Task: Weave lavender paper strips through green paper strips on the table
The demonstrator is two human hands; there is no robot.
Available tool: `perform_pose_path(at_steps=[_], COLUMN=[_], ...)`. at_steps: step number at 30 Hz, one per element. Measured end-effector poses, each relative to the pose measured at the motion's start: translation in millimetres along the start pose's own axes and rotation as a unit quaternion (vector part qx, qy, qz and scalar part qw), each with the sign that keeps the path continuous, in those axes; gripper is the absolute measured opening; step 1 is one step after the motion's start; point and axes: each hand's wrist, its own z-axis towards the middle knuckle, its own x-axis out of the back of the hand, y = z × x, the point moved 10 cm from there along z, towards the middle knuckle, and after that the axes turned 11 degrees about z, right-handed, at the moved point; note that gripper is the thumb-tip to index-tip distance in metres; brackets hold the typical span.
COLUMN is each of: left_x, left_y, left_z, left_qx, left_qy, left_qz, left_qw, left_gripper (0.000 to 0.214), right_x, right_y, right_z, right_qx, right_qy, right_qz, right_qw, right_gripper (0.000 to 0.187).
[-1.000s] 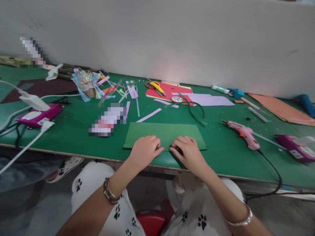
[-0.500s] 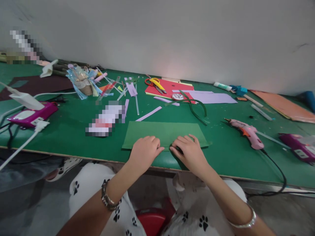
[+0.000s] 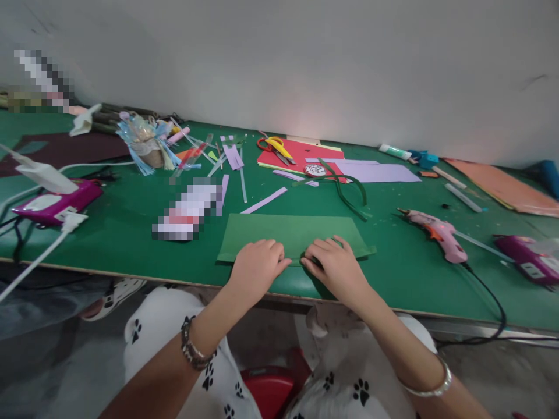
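The left hand (image 3: 259,266) and the right hand (image 3: 334,263) are set side by side with a gap between, backs up, thumbs pointing inward, fingers curled to grip the near edge of one green sheet (image 3: 292,228). The sheet lies at the front of the tabletop (image 3: 406,279). Markings on one round disc (image 3: 315,170) are illegible. Two magenta socket units (image 3: 65,203) and one pink glue gun (image 3: 446,237) are present.
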Motion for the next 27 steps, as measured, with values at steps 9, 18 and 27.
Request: perform_pose_path(at_steps=[9,18,27], left_x=[2.9,0.0,6.3], left_y=[-25.6,-57.5,-83.4], left_z=[-12.1,-27.5,-44.0], left_qx=[0.015,0.023,0.019], left_qy=[0.022,0.030,0.046], left_qz=[-0.008,0.000,-0.015], left_qw=[1.000,0.999,0.999], left_gripper=[0.022,0.023,0.028], right_x=[0.0,-2.0,-1.0], right_y=[0.2,2.6,2.5], right_z=[-1.8,-2.2,-0.8], right_qx=[-0.003,-0.016,-0.017], right_qy=[0.008,0.002,0.004], right_qz=[-0.004,0.002,0.007], right_qw=[1.000,1.000,1.000], right_gripper=[0.019,0.017,0.017])
